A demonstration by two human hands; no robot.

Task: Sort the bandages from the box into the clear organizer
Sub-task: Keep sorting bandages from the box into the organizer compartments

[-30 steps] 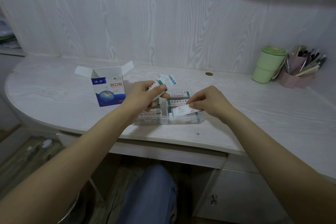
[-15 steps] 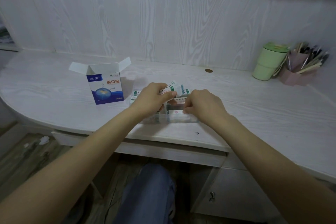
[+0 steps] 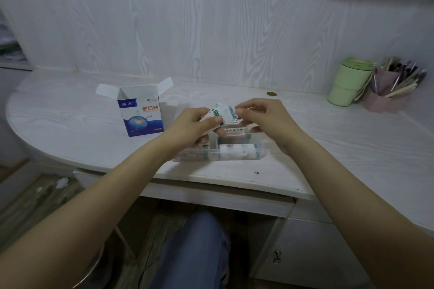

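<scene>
While the left hand holds a bunch of bandages in a tight grip above the clear organizer, the right hand pinches one bandage from it. Left of the organizer, the bandage box stands open on the desk.

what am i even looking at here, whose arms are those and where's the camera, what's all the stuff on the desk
No machine here: a person wears a wide-angle camera on the head, looking forward and down, so the arms reaching in are their own. The left hand grips a small stack of wrapped bandages, and the right hand pinches the end of the top one. Below them on the white desk sits a clear organizer with bandages already in its compartments. To the left stands the open bandage box, blue and white. At the far right are a green cup and a pink pen holder. The blue at the bottom is the person's knee.
</scene>
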